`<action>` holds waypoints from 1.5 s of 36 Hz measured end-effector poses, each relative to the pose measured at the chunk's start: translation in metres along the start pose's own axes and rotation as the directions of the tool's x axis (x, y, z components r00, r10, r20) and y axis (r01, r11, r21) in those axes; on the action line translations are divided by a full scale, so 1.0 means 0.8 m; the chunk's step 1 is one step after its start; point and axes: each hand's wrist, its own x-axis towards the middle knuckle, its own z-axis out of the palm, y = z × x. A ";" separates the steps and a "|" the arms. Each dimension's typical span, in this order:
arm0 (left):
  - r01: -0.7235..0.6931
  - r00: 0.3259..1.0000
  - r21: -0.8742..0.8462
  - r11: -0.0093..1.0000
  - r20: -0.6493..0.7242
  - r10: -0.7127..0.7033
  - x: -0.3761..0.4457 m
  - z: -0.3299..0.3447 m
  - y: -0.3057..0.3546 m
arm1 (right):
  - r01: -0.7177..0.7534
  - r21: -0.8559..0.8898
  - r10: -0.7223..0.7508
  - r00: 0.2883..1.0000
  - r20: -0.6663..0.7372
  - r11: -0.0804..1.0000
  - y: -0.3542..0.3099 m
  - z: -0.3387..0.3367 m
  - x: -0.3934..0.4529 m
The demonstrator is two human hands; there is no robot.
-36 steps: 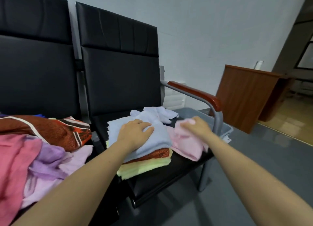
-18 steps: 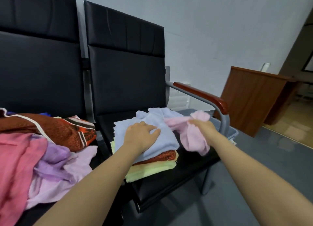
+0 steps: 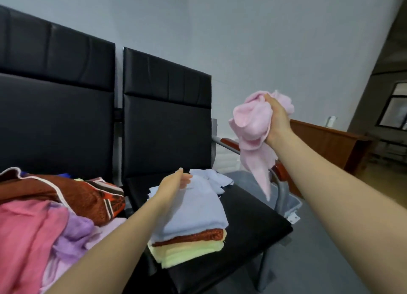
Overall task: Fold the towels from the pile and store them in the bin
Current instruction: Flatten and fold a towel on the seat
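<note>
Black padded chairs [image 3: 165, 126] stand in a row against a pale grey wall [image 3: 264, 40], and off to the right there is a brown wooden desk [image 3: 326, 144] with a window behind it. On the right-hand seat sits a neat stack of folded towels [image 3: 193, 232]: a light blue one on top, a rust-red one under it, and pale yellow ones at the bottom. Just behind the stack a loose light blue cloth [image 3: 211, 179] lies crumpled on the seat.

The person's left hand [image 3: 174, 183] hovers over the back edge of the stack, fingers straight and together, gripping nothing; whether it touches the blue towel I cannot tell. The right hand [image 3: 276, 117] is raised high, well above the chair's armrest [image 3: 279, 170], with its fingers curled tight around a bunched pink towel [image 3: 253, 126]. A long tail of that towel hangs down in front of the armrest.

Below the hanging tail, on the floor just beside the chair on its right, stands the grey bin [image 3: 290, 205], of which only part of the rim and wall shows past the armrest.

On the left-hand seat lies the unfolded pile [image 3: 44, 216]: a pink cloth in front, a lilac one beside it, and a rust-red patterned one with a white border heaped behind.
</note>
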 end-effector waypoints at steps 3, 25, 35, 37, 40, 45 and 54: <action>0.009 1.000 -0.133 0.991 -0.012 -0.011 -0.007 -0.012 0.032 | -0.003 0.037 0.002 0.999 0.041 0.999 -0.022 0.027 -0.009; -0.066 0.990 -0.275 0.959 -0.135 0.029 -0.159 -0.314 0.096 | -0.152 0.016 0.127 0.878 0.461 0.988 0.091 0.328 -0.210; 0.063 0.951 -0.315 0.947 -0.268 -0.152 -0.214 -0.376 -0.003 | -0.305 -0.028 0.274 0.806 0.525 0.952 0.239 0.360 -0.327; 0.051 0.948 -0.339 0.939 -0.278 -0.152 -0.215 -0.384 -0.013 | -0.429 -0.068 0.372 0.680 0.632 0.901 0.245 0.362 -0.339; 0.028 0.943 -0.255 0.967 -0.315 -0.110 -0.211 -0.397 -0.019 | -0.508 -0.085 0.437 0.630 0.641 0.857 0.250 0.368 -0.338; -0.061 0.943 -0.288 0.956 -0.331 -0.040 -0.201 -0.405 -0.014 | -0.192 -0.190 0.266 0.798 0.541 0.963 0.252 0.376 -0.330; -0.130 0.932 -0.280 0.951 -0.362 0.021 -0.193 -0.428 0.027 | -0.296 -0.065 0.280 0.775 0.567 0.953 0.224 0.392 -0.304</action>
